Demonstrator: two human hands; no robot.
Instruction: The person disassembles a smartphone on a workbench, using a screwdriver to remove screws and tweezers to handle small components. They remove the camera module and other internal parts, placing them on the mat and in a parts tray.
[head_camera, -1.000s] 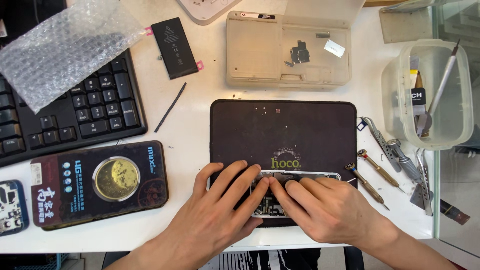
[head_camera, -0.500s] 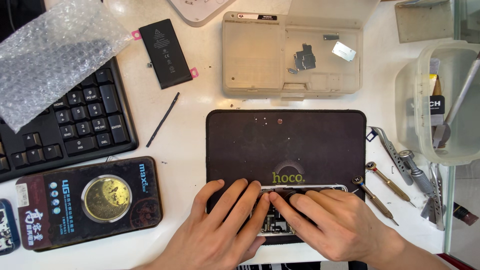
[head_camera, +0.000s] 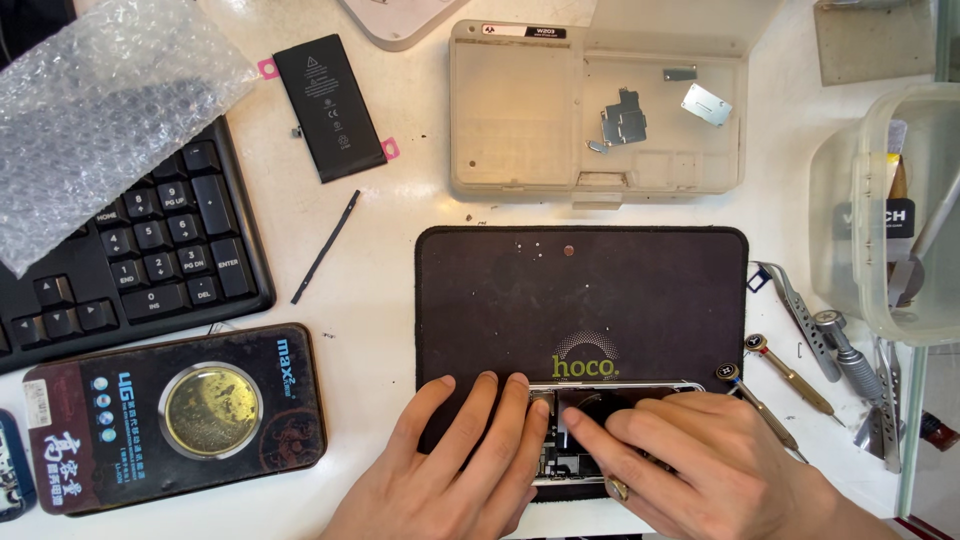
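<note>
An opened phone (head_camera: 590, 400) lies on a dark work mat (head_camera: 580, 290) near the table's front edge. My left hand (head_camera: 450, 470) rests flat on its left end, fingers spread across the mat and the phone's frame. My right hand (head_camera: 700, 460) covers the phone's right part, its index finger pressing on the exposed insides near the middle. Most of the phone is hidden under both hands.
A black battery (head_camera: 330, 108) and thin black strip (head_camera: 325, 247) lie behind left, next to a keyboard (head_camera: 130, 250) under bubble wrap (head_camera: 100, 100). A beige parts tray (head_camera: 600, 110) holds metal shields. Screwdrivers and tweezers (head_camera: 810, 350) lie right, by a plastic tub (head_camera: 890, 210). A dark flat package (head_camera: 175, 415) sits left.
The view has shifted, so the mat and my hands sit lower in frame. Both hands stay on the phone; the right index finger has slid a little toward the middle.
</note>
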